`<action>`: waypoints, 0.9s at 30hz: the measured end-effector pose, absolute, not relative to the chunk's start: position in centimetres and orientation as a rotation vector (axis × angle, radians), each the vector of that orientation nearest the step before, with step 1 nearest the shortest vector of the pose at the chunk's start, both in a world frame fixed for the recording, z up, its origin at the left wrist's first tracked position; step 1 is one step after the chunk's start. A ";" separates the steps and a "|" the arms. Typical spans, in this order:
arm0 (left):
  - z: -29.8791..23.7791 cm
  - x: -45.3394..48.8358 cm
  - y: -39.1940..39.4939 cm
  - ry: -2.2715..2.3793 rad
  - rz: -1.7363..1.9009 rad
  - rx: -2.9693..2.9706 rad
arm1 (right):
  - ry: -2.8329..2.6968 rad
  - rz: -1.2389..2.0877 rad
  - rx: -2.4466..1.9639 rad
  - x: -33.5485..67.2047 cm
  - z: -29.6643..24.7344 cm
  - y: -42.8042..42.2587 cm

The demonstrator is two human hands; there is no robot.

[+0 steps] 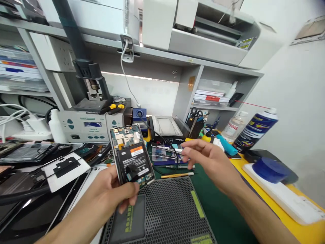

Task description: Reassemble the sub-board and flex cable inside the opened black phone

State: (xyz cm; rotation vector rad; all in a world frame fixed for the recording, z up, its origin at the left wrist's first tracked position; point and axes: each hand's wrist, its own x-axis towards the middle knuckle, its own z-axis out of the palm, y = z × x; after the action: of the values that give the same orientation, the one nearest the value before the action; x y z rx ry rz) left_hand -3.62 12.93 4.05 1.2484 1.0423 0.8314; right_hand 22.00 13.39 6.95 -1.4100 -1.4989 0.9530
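My left hand (pixel 111 191) grips an opened smartphone (pixel 133 156) by its lower end, tilted up above the mat. Its back cover is off, so the circuit board shows at the top and a black battery (pixel 133 162) with an orange and white label below. A loose flex cable curls over the lower battery. Further right, my right hand (pixel 205 159) pinches the end of a slim white-handled brush (pixel 169 148) with a dark head, just over the tool tray (pixel 162 156). Tweezers lie on that tray, partly behind my fingers.
A black perforated mat (pixel 172 206) lies in front. A gold-coloured pen-like tool (pixel 177 175) sits behind it. Phone parts (pixel 27 154) crowd the left. On the right stand a spray can (pixel 255 130), a clear bottle (pixel 235 127) and a white power strip (pixel 284 196). A soldering station (pixel 86 125) is behind.
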 end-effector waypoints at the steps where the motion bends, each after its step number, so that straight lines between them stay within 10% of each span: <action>1: 4.2 -3.9 13.1 1.047 0.840 1.249 | -1.547 0.841 -1.469 23.1 7.3 13.8; 27: 3.8 -7.4 13.8 0.940 1.028 0.959 | -2.487 0.424 -1.951 22.1 6.9 18.8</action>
State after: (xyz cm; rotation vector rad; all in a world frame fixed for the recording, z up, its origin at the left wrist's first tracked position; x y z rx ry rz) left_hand -7.40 13.79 3.76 0.9590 0.9403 1.0281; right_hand 22.14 18.77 6.88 -1.9506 -2.4869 0.4238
